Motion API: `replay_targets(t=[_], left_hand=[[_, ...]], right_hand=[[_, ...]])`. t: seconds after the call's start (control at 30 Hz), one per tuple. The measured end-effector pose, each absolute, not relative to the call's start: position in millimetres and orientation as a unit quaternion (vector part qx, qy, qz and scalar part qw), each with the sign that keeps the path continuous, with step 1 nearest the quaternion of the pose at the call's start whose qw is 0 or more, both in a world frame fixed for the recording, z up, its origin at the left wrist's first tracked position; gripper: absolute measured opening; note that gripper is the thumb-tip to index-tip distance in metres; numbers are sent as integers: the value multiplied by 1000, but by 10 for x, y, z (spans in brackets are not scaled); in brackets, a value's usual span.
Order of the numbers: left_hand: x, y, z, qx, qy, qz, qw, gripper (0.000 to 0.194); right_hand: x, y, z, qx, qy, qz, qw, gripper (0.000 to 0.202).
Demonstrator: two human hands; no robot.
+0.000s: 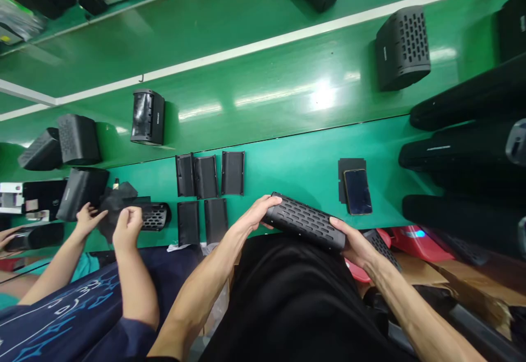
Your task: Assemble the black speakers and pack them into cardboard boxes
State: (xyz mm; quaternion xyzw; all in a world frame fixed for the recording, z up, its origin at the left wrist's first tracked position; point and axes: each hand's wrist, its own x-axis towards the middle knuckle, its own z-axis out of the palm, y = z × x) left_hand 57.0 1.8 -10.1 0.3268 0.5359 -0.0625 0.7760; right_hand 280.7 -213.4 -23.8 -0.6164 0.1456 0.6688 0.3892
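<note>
A black slotted grille cover [306, 220] is held slightly tilted over the front edge of the green table, its slotted face up. My left hand [261, 212] grips its left end, thumb on top. Around its right end my right hand [354, 240] is wrapped, thumb on the upper corner. The fingers beneath the cover are mostly hidden. Left of it, several dark rectangular panels [233, 173] lie on the green mat [287, 159]. A phone [358, 191] rests on a dark flat sheet [352, 164] to the right.
A co-worker's hands [128, 225] handle dark material by another slotted part [155, 217] at the left. Black speaker housings [148, 116] stand on the raised green shelf [255, 93]. Long black housings [464, 154] crowd the right. Below the table's right edge is a red object [419, 244].
</note>
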Motion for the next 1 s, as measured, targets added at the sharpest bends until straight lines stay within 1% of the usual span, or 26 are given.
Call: replay_targets(t=[0.1, 0.27, 0.43, 0.73, 0.8, 0.87, 0.93, 1.0], left_hand=[[558, 22, -82, 348, 520, -54, 778, 44], [487, 9, -127, 386, 497, -8, 777, 54], [437, 8, -168, 407, 479, 16, 777, 61], [385, 38, -203, 391, 466, 16, 794, 77], [368, 49, -201, 396, 455, 28, 797, 80], [349, 72, -190, 410, 438, 36, 799, 84], [328, 105, -167, 426, 414, 32, 803, 87], [315, 141, -134, 440, 378, 6, 815, 95]], right_hand=[[2813, -2116, -190, -616, 146, 672, 386, 49], [2766, -2111, -106, -617, 114, 656, 420, 64], [2755, -2088, -33, -627, 88, 649, 422, 63], [2765, -1996, 45, -618, 74, 655, 428, 75], [2753, -2007, 52, -615, 58, 654, 436, 81], [2713, -2047, 64, -610, 46, 649, 453, 92], [2628, -2128, 82, -607, 34, 630, 483, 102], [2495, -2250, 109, -613, 32, 595, 519, 105]])
